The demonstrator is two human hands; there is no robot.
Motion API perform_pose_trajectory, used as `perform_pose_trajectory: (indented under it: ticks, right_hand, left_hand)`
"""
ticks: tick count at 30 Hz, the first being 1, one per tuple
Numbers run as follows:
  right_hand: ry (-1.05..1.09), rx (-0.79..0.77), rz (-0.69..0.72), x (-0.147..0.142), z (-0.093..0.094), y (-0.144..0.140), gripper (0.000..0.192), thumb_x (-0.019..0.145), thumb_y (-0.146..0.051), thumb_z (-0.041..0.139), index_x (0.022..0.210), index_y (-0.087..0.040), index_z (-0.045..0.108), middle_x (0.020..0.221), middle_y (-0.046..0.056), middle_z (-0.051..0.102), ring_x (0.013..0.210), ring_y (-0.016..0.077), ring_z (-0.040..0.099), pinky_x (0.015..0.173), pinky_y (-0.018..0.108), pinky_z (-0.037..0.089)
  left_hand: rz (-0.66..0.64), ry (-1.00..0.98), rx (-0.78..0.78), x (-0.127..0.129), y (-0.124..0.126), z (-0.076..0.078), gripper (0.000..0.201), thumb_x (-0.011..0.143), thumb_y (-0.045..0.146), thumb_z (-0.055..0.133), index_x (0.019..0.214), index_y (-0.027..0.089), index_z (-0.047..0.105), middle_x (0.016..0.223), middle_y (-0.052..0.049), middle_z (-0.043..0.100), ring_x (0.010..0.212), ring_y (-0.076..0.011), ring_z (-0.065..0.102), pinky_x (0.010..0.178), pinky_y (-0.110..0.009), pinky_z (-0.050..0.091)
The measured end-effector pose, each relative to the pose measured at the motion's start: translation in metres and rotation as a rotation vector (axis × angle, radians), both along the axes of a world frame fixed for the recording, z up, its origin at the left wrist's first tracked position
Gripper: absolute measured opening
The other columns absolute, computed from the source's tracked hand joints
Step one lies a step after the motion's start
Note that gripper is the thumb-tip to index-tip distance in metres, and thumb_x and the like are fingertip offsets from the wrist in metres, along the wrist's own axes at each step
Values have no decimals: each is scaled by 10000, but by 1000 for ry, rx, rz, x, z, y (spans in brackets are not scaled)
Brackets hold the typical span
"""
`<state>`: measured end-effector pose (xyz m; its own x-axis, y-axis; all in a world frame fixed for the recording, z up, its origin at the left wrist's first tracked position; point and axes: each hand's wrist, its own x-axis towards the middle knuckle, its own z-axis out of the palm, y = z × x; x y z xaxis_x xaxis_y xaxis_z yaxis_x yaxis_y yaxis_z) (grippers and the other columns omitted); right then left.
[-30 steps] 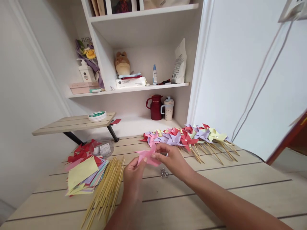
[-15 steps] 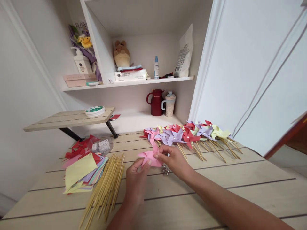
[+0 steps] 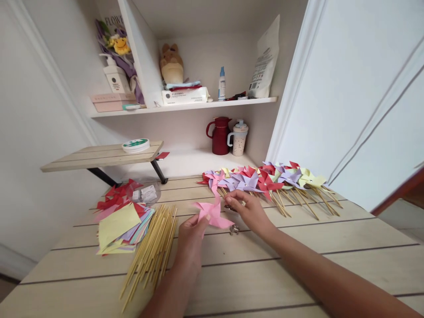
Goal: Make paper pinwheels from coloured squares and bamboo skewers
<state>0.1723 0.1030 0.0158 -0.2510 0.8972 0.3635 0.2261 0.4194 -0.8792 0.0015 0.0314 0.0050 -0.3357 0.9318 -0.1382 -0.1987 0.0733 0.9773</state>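
Observation:
My left hand [image 3: 193,236] pinches a pink paper pinwheel [image 3: 214,216] near its middle, thumb on top, its blades spread just above the tabletop. My right hand [image 3: 251,211] is off the pinwheel, just to its right, with thumb and index finger drawn together. Whatever sits between those fingertips is too small to make out. Some dark, shiny small pieces [image 3: 229,207] lie just below them. Closer to me, a little heap of silvery metal pieces [image 3: 234,229] rests at the pinwheel's right blade.
Finished pinwheels on sticks [image 3: 265,183] lie in a row at the back right. Left of my hands are loose wooden sticks [image 3: 150,247], stacked coloured paper [image 3: 119,227], red paper pieces [image 3: 117,196] and a clear container [image 3: 147,194]. A small raised shelf [image 3: 99,157] stands behind them.
My right hand has let go of the pink pinwheel and moved a little right and up. The left hand keeps hold of it, and more of its blades show. The view has shifted slightly.

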Motion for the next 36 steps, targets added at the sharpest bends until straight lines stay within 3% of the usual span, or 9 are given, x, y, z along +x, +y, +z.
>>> perform_pose_trajectory:
  ticks: [5, 13, 16, 19, 23, 25, 31, 36]
  right_hand:
    - [-115, 151, -159, 16, -11, 16, 233, 903, -383, 539, 839, -200, 669, 861, 65, 707, 856, 247, 622, 801, 384, 463]
    - [-143, 207, -298, 34, -11, 33, 198, 876, -339, 556, 877, -196, 694, 903, 80, 728, 867, 245, 642, 796, 376, 479]
    - [-191, 206, -279, 38, -7, 35, 179, 865, -302, 570, 873, -200, 717, 930, 86, 736, 920, 256, 641, 832, 388, 468]
    - [-254, 171, -194, 37, -2, 31, 147, 842, -261, 604, 811, -205, 736, 866, 67, 741, 833, 234, 654, 764, 352, 477]
    - [-448, 92, 183, 31, 6, 13, 148, 819, -179, 623, 736, -208, 742, 782, 23, 745, 730, 187, 658, 664, 280, 463]
    - [-502, 70, 264, 30, 5, 3, 180, 840, -153, 588, 783, -212, 748, 798, 15, 752, 739, 181, 661, 672, 273, 460]
    - [-401, 33, 32, 56, -16, -17, 196, 874, -168, 541, 895, -213, 730, 928, 39, 751, 818, 191, 662, 736, 290, 473]
    - [-324, -60, 15, 70, -35, -24, 128, 848, -195, 596, 883, -206, 718, 918, 47, 726, 786, 187, 650, 700, 290, 488]
  left_hand:
    - [30, 2, -20, -3, 0, -2, 262, 630, 392, 777, 721, 148, 756, 615, 8, 609, 628, -137, 470, 638, -261, 312]
    - [87, -85, 60, -10, 7, -21, 260, 614, 411, 810, 705, 180, 735, 528, 38, 532, 671, -181, 547, 706, -295, 383]
    - [86, -96, 83, -11, 8, -23, 252, 608, 403, 818, 700, 182, 738, 528, 32, 546, 678, -193, 566, 706, -302, 400]
    - [82, -110, 69, -11, 9, -22, 282, 619, 409, 815, 774, 179, 763, 556, 27, 583, 694, -197, 582, 717, -304, 409]
    - [91, -136, 43, -12, 11, -23, 341, 615, 402, 825, 866, 175, 781, 673, 3, 672, 740, -195, 601, 743, -298, 414]
    - [96, -160, 44, -12, 13, -24, 350, 615, 386, 832, 897, 183, 784, 752, -4, 704, 767, -184, 603, 755, -288, 410]
    - [82, -130, 74, -12, 13, -27, 289, 638, 382, 814, 850, 188, 780, 724, 16, 684, 734, -164, 584, 722, -270, 396]
    - [104, -94, 90, -8, 11, -23, 300, 614, 384, 818, 826, 177, 772, 663, 16, 645, 706, -173, 570, 695, -279, 398]
